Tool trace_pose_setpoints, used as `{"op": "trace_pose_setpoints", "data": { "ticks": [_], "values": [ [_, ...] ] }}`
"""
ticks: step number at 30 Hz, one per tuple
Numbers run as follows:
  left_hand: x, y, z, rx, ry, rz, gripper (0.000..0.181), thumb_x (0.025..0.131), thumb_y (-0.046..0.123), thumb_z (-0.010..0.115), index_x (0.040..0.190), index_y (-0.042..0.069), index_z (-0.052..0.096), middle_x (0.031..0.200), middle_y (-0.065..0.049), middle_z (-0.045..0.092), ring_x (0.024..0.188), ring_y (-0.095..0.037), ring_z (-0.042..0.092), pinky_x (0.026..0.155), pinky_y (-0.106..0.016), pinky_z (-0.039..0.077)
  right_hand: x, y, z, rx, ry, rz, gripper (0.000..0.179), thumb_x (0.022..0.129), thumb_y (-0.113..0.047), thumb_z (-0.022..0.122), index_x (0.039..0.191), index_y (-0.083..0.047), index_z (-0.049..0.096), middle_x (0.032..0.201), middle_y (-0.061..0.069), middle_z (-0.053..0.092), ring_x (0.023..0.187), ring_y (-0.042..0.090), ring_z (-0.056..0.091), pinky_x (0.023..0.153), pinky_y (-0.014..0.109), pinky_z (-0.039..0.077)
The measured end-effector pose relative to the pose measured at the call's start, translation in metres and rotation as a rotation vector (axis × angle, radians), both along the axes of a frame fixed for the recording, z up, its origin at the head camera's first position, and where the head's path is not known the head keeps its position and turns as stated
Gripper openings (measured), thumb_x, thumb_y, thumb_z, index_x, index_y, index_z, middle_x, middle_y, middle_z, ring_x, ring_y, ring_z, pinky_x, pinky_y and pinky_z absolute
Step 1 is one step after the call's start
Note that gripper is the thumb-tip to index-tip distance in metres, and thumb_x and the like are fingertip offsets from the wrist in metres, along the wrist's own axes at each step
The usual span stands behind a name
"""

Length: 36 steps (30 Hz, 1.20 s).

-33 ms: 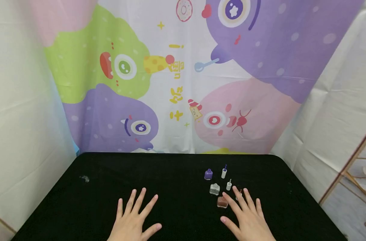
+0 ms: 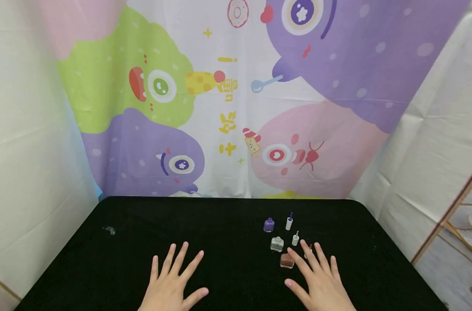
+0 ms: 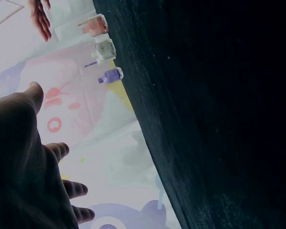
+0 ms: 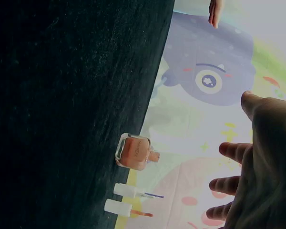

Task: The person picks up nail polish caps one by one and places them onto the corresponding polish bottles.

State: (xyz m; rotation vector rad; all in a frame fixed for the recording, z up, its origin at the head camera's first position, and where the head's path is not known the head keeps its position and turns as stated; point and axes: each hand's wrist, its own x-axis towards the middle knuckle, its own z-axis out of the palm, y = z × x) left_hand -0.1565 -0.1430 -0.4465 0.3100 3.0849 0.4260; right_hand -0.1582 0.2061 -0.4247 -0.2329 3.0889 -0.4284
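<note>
My left hand [image 2: 169, 280] is held above the black table, its fingers spread and holding nothing. My right hand [image 2: 321, 280] is likewise spread and raised, nearest to a brownish-pink nail polish bottle [image 2: 286, 261]; it grips nothing. Behind that bottle stand a clear-silver nail polish bottle [image 2: 277, 244] and a purple nail polish bottle [image 2: 268, 225], all uncapped. White caps stand upside down, brushes up: one with a purple brush [image 2: 289, 223], one with a pale brush [image 2: 295, 239]. A third cap with a brown brush [image 4: 118, 207] is mostly hidden by my right fingers in the head view.
Black cloth covers the table [image 2: 228, 242]. A whitish smudge [image 2: 109, 230] marks its left side. Behind the far edge hangs a cartoon-printed curtain [image 2: 220, 172], with pale fabric at both sides.
</note>
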Motion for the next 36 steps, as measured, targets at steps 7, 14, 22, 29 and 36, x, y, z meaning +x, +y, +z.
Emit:
{"op": "trace_pose_setpoints", "data": {
  "ticks": [7,14,22,29,36],
  "values": [
    [0.001,0.003,0.003,0.018,0.123,-0.036,0.075,0.082,0.074,0.045,0.147,0.042,0.024,0.158,-0.006,0.014,0.144,-0.038,0.008,0.105,-0.070,0.007,-0.001,0.002,0.003,-0.004,0.074,0.022,0.077,0.082,-0.077,0.035,0.145,-0.032,0.035,0.156,0.010,0.021,0.141,0.044,0.011,0.101,0.074,0.006],
    [-0.007,0.016,0.013,0.118,0.146,-0.088,0.082,0.076,0.083,0.037,0.147,0.046,0.017,0.157,-0.006,0.018,0.141,-0.036,0.020,0.106,-0.069,0.014,-0.003,0.009,0.014,-0.069,0.184,0.075,0.073,0.084,-0.073,0.040,0.145,-0.034,0.032,0.156,0.006,0.020,0.141,0.040,0.016,0.102,0.071,0.019],
    [-0.019,0.036,0.028,0.301,0.107,-0.173,0.085,0.076,0.078,0.048,0.147,0.043,0.017,0.152,-0.003,0.031,0.135,-0.031,0.034,0.104,-0.065,0.024,-0.017,0.037,0.031,-0.201,0.317,0.204,0.065,0.088,-0.044,0.063,0.144,-0.028,0.035,0.155,0.006,0.021,0.140,0.037,0.019,0.098,0.068,0.030],
    [-0.033,0.055,0.031,0.481,0.094,-0.240,0.081,0.076,0.069,0.059,0.145,0.042,0.025,0.148,0.001,0.035,0.135,-0.023,0.034,0.104,-0.060,0.029,-0.038,0.066,0.039,-0.273,0.380,0.195,0.069,0.086,-0.035,0.068,0.145,-0.026,0.033,0.146,0.011,0.038,0.129,0.036,0.040,0.093,0.061,0.039],
    [-0.048,0.072,0.029,0.598,0.061,-0.304,0.078,0.077,0.061,0.066,0.143,0.040,0.030,0.148,-0.002,0.037,0.134,-0.025,0.036,0.104,-0.057,0.033,-0.062,0.087,0.033,-0.383,0.323,0.212,0.068,0.088,-0.030,0.067,0.146,-0.021,0.031,0.144,0.011,0.042,0.128,0.032,0.042,0.097,0.051,0.040]
  ]
}}
